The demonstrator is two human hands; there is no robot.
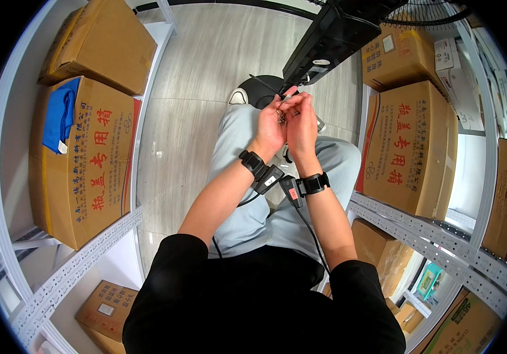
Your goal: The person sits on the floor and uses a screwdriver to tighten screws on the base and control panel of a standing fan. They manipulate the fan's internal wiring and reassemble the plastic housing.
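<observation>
While the two hands meet in front of the black fan [339, 41], a small shiny piece [281, 115] lies between them, on the inner side of the left hand [270, 127], below the raised fingertips and mostly hidden by them. The left fingers are curled; whether they grip the piece or merely cup it, I cannot tell. The right hand [302, 127] stands against the left with its fingers bent inward over the same spot, and its hold cannot be told either. The fan's round base [259, 89] sits on the floor [185, 76] just beyond the hands, with shelves of cardboard boxes [103, 159] at either side.
</observation>
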